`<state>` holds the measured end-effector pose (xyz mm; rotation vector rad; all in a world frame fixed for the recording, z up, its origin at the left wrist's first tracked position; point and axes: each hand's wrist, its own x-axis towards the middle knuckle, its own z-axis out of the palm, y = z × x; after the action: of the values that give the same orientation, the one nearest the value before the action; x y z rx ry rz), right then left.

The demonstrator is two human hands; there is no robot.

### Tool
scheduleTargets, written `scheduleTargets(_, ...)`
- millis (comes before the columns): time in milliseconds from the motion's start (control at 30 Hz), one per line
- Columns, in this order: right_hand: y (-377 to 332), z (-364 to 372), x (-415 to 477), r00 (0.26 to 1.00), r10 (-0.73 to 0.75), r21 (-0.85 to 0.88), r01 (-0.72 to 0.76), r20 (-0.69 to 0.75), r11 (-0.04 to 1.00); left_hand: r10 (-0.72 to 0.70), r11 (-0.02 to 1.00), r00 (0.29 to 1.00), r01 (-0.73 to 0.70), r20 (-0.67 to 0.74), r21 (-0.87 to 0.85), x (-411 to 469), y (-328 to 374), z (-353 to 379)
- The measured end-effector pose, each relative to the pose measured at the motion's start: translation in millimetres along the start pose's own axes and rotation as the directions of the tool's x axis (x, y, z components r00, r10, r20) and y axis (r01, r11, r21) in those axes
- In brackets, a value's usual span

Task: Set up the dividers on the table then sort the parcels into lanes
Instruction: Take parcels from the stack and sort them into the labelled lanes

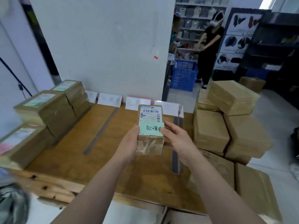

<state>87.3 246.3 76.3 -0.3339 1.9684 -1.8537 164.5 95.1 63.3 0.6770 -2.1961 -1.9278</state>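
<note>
We held the parcel [150,117] in both hands above the worktop [77,160]. The left hand [129,143] gripped its left edge and the right hand [176,139] its right edge, thumb on the green note [150,129]. Its long axis ran straight away from us, toward the label cards [110,101]. It hung over the lane between the left divider [100,131] and the right divider [176,159]. We judged a plain forward lowering would seat it there.

Parcel [150,126] — brown cardboard, white barcode label, pale green note with black handwriting. Surface [77,152] — orange-brown wood with two dark grey strips. Crate [184,76] — blue. Wall [105,46] — white.
</note>
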Motion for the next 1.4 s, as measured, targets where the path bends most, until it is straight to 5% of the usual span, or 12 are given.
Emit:
scheduleTargets(567,-22.9,255.6,113.3,0.994,0.052,0.029,-0.055,0.092,0.998,0.005,0.991,0.997,0.006,-0.081,0.137,97.8,-10.7,-270.1)
scheduleTargets(867,-24.3,295.9,220.8,0.990,0.111,0.021,-0.113,0.082,0.993,0.012,0.988,0.997,-0.001,-0.075,0.152,205.7,-16.9,-311.5)
scheduleTargets(1400,21.5,335.2,391.5,0.952,0.305,-0.089,-0.302,0.019,0.949,-0.175,0.975,0.984,0.175,-0.013,0.140,384.9,-58.5,-338.3)
